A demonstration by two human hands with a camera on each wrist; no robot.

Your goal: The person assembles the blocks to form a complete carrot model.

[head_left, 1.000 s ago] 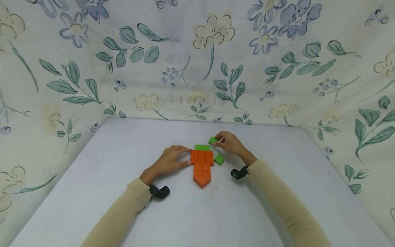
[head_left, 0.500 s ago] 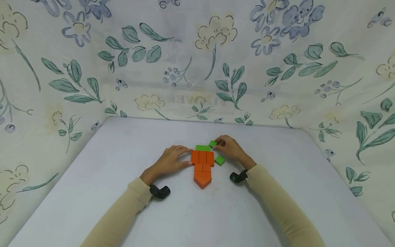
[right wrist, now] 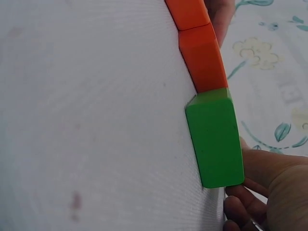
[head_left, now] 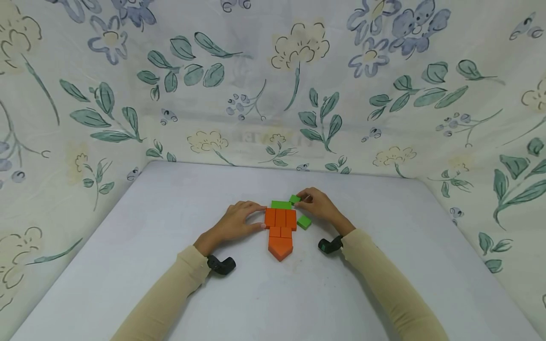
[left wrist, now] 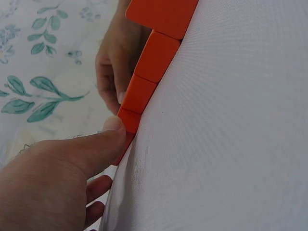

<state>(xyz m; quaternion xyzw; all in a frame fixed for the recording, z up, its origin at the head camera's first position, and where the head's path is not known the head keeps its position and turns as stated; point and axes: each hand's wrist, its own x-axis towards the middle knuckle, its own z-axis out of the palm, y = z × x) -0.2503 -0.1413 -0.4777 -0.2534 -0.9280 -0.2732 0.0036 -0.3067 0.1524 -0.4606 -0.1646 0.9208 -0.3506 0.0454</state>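
Observation:
On the white table, orange blocks (head_left: 280, 218) stand side by side in a row. Smaller orange blocks and a pointed orange block (head_left: 280, 247) join them on the near side. A flat green block (head_left: 281, 204) lies against the row's far side. My left hand (head_left: 233, 220) holds the leftmost orange block, thumb at its near corner and forefinger at its far corner. My right hand (head_left: 317, 202) pinches a small green block (head_left: 295, 199) beside the flat green one. Another small green block (right wrist: 216, 139) sits at the row's right; it hides part of my right hand in the right wrist view.
The white tabletop (head_left: 264, 303) extends around the blocks. A floral cloth (head_left: 256, 94) hangs behind and at both sides. Black devices are worn on the left wrist (head_left: 221, 265) and the right wrist (head_left: 330, 244).
My right hand has lowered the small green block toward the right end of the flat green block. My left hand has stayed at the orange row.

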